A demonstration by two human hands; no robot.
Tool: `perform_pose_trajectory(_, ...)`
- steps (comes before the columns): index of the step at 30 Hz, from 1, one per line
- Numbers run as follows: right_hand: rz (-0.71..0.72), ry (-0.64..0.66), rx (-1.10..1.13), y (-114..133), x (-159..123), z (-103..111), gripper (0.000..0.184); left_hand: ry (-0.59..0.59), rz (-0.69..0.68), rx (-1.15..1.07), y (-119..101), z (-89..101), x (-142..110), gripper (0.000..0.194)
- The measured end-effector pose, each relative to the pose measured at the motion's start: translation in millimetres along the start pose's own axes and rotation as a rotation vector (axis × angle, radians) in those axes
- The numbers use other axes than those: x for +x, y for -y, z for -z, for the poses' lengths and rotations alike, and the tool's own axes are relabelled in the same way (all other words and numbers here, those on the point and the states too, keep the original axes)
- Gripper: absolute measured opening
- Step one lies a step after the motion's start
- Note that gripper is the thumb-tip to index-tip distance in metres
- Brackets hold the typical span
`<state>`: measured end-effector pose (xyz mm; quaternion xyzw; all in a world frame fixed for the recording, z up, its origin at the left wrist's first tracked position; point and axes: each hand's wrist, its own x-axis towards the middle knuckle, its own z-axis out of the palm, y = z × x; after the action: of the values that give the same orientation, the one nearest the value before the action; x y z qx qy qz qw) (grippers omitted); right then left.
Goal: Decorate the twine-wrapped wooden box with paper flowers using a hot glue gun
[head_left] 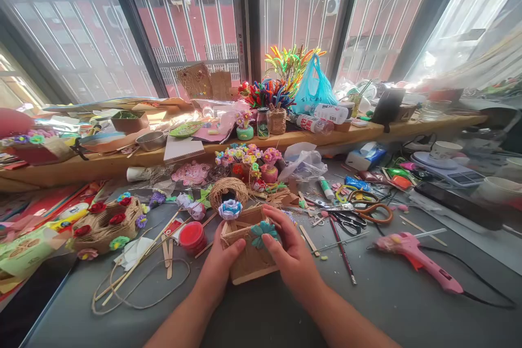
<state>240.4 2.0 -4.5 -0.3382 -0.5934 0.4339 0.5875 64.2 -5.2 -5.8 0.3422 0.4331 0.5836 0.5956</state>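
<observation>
Our left fingers [237,248] and right fingers [278,253] grip a brown box [248,270] toward the tabletop's [101,331] near edge, right thumb on a teal flower [258,234]. The box's walls look joined already; we cannot tell whether that flower or the blue-and-white flower [230,209] by its left corner is fixed, and our glue gun [426,263] lies toward the right edge.

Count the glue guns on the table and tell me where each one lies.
1: a pink glue gun on the grey table, to the right of the right hand. Others may be hidden.
</observation>
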Motion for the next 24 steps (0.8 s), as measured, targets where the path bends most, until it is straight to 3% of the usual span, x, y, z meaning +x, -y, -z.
perform_pose_trajectory(3, 0.088, 0.107, -0.178, 17, 4, 16, 0.039, 0.015, -0.063, 0.146, 0, 11.3, 4, 0.104)
perform_pose_trajectory(6, 0.161, 0.310, -0.415, 41, 14, 38, 0.037, 0.087, -0.195, 0.378, -5, 21.5, 9, 0.115)
perform_pose_trajectory(9, 0.243, 0.535, -0.598, 56, 24, 52, 0.031, 0.157, -0.314, 0.506, -9, 27.6, 9, 0.114)
perform_pose_trajectory(11, 0.324, 0.618, -0.688, 59, 26, 54, 0.032, 0.156, -0.459, 0.613, -10, 28.5, 4, 0.115)
perform_pose_trajectory(15, 0.529, 0.604, -0.819, 61, 13, 55, 0.025, 0.122, -0.851, 0.834, -10, 24.7, -9, 0.112)
perform_pose_trajectory(20, 0.721, 0.454, -0.923, 65, -11, 60, 0.022, 0.023, -1.278, 0.903, -11, 21.2, -12, 0.108)
perform_pose_trajectory(24, 0.725, 0.416, -0.921, 61, -18, 65, 0.013, 0.032, -1.452, 0.952, -11, 21.6, -11, 0.092)
